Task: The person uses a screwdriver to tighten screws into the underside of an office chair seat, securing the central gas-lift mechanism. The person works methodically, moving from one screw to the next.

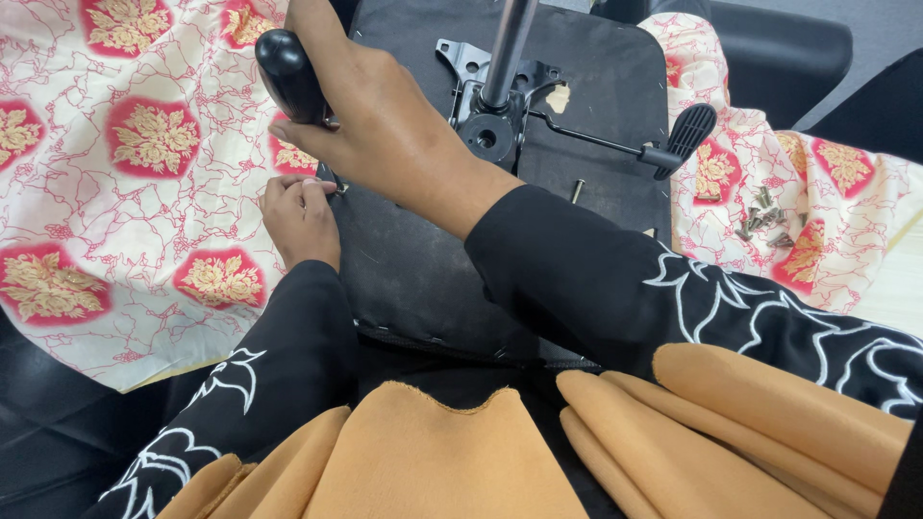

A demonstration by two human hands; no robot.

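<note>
Surface: a patterned cloth (144, 202), cream with red patches and gold flowers, lay spread under an upturned black seat base (413, 259); all places below are given relative to that base.
Room: dark padded upholstery (58, 423) showed left of and below the base, past the cloth's near edge; more dark padding (788, 48) lay beyond its far right corner.
Left hand: the left hand (300, 219) rested at the base's left edge, fingers curled together with tips pressed on the rim; whether they pinched anything could not be told.
Right hand: the right hand (370, 120) was above the base's left edge, fingers wrapped tight round the black tool handle (288, 75); the tool's tip was hidden under the hand.
Centre: a black metal mechanism plate (490, 111) sat bolted at the middle of the base, with a grey gas cylinder column (508, 43) rising from it.
Right of centre: a lever with a ribbed black paddle (687, 135) reached past the base's right edge; one loose bolt (577, 190) lay on the base near that edge.
Far right: a small heap of screws (764, 219) lay on the cloth, well apart from the base.
Obstruction: the right forearm in a black embroidered sleeve (615, 279) crossed the base's near right part, and orange fabric folds (461, 452) covered its near edge.
Open room: bare cloth stretched left of the base.
</note>
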